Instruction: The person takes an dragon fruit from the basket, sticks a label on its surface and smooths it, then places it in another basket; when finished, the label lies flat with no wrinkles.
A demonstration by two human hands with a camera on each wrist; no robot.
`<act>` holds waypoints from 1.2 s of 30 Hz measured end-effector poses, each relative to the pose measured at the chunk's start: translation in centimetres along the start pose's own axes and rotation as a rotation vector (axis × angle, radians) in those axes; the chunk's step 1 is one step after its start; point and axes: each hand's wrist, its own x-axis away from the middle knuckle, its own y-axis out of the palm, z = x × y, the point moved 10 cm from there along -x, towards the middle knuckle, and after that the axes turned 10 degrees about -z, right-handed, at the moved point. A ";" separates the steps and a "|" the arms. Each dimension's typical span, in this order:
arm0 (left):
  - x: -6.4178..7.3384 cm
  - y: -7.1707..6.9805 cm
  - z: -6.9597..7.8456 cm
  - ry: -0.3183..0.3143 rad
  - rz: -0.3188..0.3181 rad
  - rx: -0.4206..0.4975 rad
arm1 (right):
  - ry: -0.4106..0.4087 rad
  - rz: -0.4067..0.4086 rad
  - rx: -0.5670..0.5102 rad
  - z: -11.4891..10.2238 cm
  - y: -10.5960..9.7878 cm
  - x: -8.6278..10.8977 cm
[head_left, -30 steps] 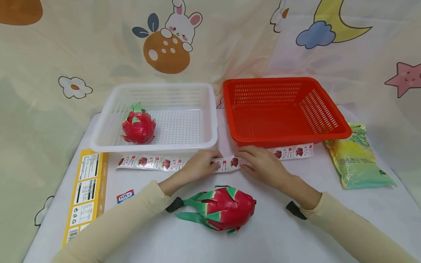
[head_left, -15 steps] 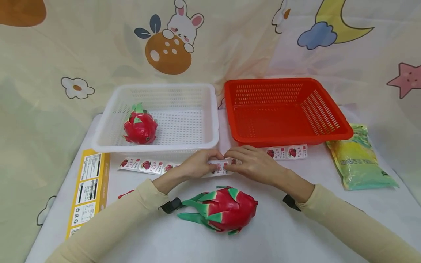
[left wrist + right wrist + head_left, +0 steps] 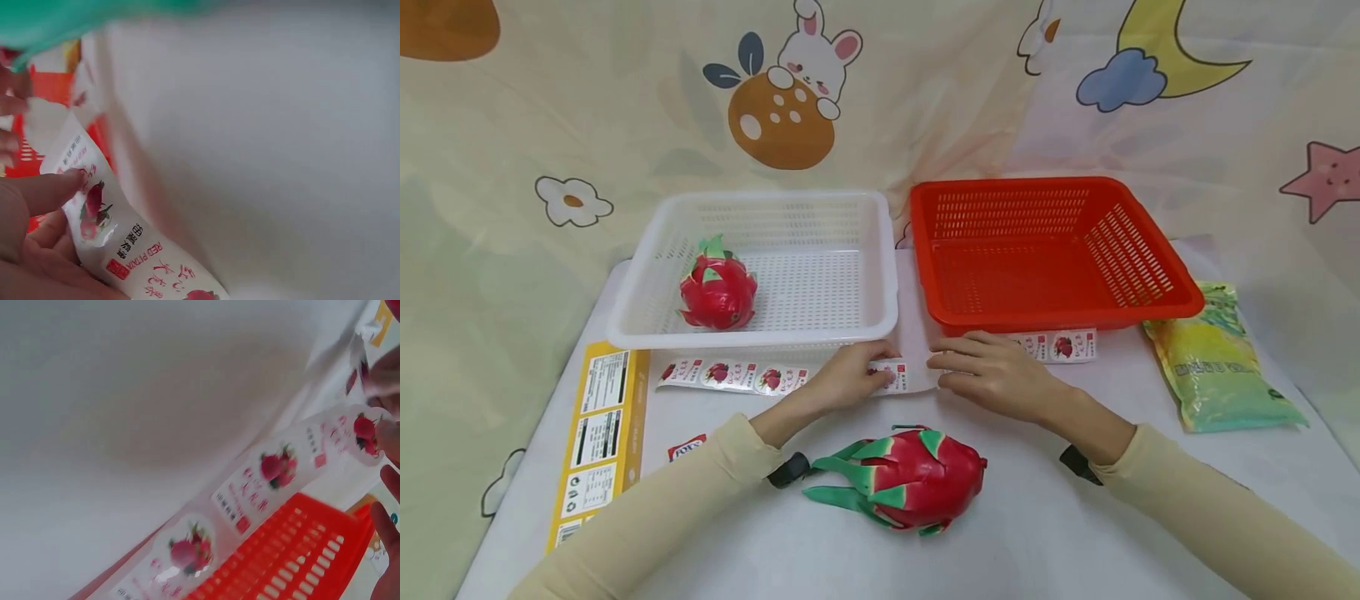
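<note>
A strip of dragon fruit stickers (image 3: 718, 374) runs across the table in front of the baskets. My left hand (image 3: 850, 375) pinches it between thumb and fingers, beside a printed label (image 3: 94, 215). Just to the right, my right hand (image 3: 1000, 379) holds the strip near a sticker (image 3: 365, 432) whose rounded edge stands free by the thumb. Between the hands, a short piece of strip shows plain white in the head view. Nearer the body lies a dragon fruit (image 3: 925, 479) with green leaves, touched by neither hand.
Behind the left hand, a white basket (image 3: 790, 337) holds another dragon fruit (image 3: 718, 292). A red basket (image 3: 1060, 317) stands beside it, with a green-yellow packet (image 3: 1221, 367) at its right. A yellow printed box (image 3: 598, 417) and a small FOX'S packet (image 3: 685, 447) lie at left.
My hands closed together over the strip, then parted, the right one drawing back to the right. Plain white strip now shows between them where a printed label was.
</note>
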 end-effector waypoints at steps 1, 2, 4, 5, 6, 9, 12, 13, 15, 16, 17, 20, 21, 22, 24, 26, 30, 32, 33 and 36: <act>0.0 -0.1 -0.3 -0.007 0.019 -0.042 | 0.004 0.008 -0.010 0.1 -0.2 0.3; -0.1 -0.2 -0.5 -0.018 0.035 -0.081 | 0.007 0.018 -0.026 0.3 -0.4 0.6; -0.1 -0.4 -1.1 -0.045 0.056 -0.134 | 0.026 0.040 -0.065 0.8 -1.0 1.3; -0.2 -0.4 -1.4 -0.061 0.060 -0.152 | 0.042 0.056 -0.090 1.1 -1.3 1.7; -0.2 -0.4 -1.5 -0.074 0.063 -0.169 | 0.065 0.072 -0.118 1.4 -1.6 2.1; -0.2 -0.4 -1.7 -0.100 0.071 -0.210 | 0.182 0.102 -0.232 2.7 -2.6 3.2; 0.1 -0.4 -1.4 -0.105 0.088 -0.251 | 0.364 0.099 -0.364 4.1 -3.4 4.0; 0.3 -0.5 -1.1 -0.099 0.096 -0.279 | 0.428 0.088 -0.409 4.4 -3.6 4.3; 0.8 -0.6 -0.3 -0.072 0.117 -0.334 | 0.546 0.064 -0.490 5.0 -4.0 4.8; 1.2 -0.6 0.1 -0.058 0.127 -0.359 | 0.594 0.048 -0.523 5.1 -4.2 5.0; 1.6 -0.7 0.6 -0.038 0.135 -0.378 | 0.636 0.032 -0.561 5.2 -4.4 5.3; 3.2 -0.6 2.2 0.037 0.118 -0.317 | 0.717 0.005 -0.700 5.0 -4.9 6.0; 3.9 -0.5 2.6 0.058 0.101 -0.263 | 0.731 0.000 -0.754 4.8 -5.0 6.1; 4.6 -0.3 3.0 0.077 0.077 -0.206 | 0.743 -0.007 -0.803 4.5 -5.1 6.3; 5.8 0.2 3.6 0.111 0.018 -0.085 | 0.746 -0.013 -0.892 3.8 -5.1 6.5; 6.9 1.0 4.0 0.125 -0.042 -0.012 | 0.748 -0.030 -0.949 2.8 -4.9 6.6; 8.2 2.9 4.0 0.116 -0.156 0.046 | 0.738 -0.072 -0.978 0.4 -4.2 6.4; 8.4 3.6 3.9 0.110 -0.190 0.072 | 0.742 -0.094 -0.978 -0.7 -3.8 6.2; 8.5 3.9 3.8 0.107 -0.198 0.087 | 0.744 -0.100 -0.975 -1.2 -3.7 6.1; 8.6 4.2 3.7 0.112 -0.194 0.119 | 0.751 -0.113 -0.976 -2.5 -3.2 5.8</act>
